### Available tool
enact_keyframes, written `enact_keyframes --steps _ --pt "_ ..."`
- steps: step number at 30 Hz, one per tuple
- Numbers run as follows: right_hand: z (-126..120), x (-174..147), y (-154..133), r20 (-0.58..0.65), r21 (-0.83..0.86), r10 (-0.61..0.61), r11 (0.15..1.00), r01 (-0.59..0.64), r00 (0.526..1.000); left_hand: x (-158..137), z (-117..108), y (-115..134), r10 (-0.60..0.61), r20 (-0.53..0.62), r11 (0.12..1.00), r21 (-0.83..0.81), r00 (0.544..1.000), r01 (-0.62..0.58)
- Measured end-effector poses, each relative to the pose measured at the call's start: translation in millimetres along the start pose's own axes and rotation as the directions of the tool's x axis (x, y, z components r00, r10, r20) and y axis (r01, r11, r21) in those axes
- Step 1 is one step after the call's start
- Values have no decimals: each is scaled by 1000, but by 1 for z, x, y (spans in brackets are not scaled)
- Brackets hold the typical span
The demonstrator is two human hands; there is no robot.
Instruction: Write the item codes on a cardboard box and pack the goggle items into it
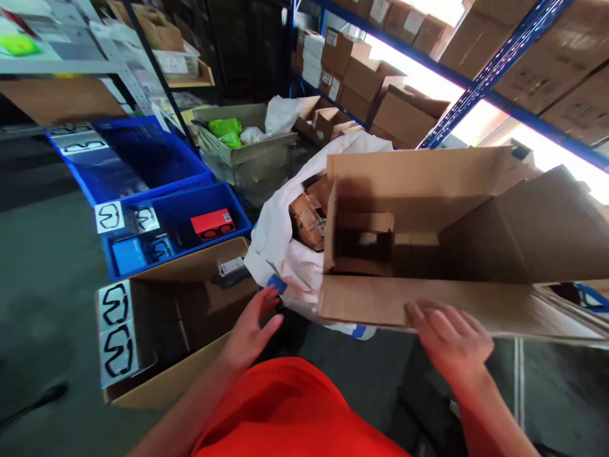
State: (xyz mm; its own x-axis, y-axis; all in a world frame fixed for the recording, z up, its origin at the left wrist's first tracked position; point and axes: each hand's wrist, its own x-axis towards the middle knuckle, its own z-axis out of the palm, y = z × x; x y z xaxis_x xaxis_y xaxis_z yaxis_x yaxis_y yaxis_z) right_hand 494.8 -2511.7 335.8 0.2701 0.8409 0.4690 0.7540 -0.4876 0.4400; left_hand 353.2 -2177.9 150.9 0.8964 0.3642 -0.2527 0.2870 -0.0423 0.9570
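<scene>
Since the head view shows the large open carton (pixel 413 174) with its flaps folded out, the sensible thing is to steady it by more than loose cardboard. The right hand (pixel 450 339) lies at the outer edge of the near flap (pixel 356 298), fingers on top; the thumb is hidden, so I cannot tell whether that grip is clamped on the flap or merely resting. A flap hinges at its crease, and a hold closer to the carton's wall would probably control it better. The left hand (pixel 250 330) holds nothing, its grip spread, thumb and fingers apart, near the blue tape (pixel 276 284) on a white sack (pixel 266 254). That free hand could best brace the carton's left end, clear of the sack's loose folds, which might snag. The carton is in front of the person and to the right, beside the sack, where a brown taped parcel (pixel 308 222) shows; what bears the carton's weight is hidden.

Below, the floor (pixel 38 266) is dark and blurred. On the left, a lower carton (pixel 166 376) holds silver goggle-printed boxes (pixel 117 306) at one end, and a blue bin (pixel 240 212) behind it contains a red box (pixel 212 224). Farther back come a grey bin (pixel 259 162) with green packages (pixel 227 130) and blue metal shelving (pixel 502 54) stacked with brown cartons, bright light glaring between its levels.
</scene>
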Motion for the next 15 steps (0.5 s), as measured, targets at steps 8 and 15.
enact_keyframes --steps 8,15 --pt "23 -53 -109 231 409 234 857 -313 944 32 40 50 21 -86 926 378 996 13" --pt "23 -46 -36 797 604 -231 315 -732 558 -1 44 -3 152 -198 941 328 968 -81"
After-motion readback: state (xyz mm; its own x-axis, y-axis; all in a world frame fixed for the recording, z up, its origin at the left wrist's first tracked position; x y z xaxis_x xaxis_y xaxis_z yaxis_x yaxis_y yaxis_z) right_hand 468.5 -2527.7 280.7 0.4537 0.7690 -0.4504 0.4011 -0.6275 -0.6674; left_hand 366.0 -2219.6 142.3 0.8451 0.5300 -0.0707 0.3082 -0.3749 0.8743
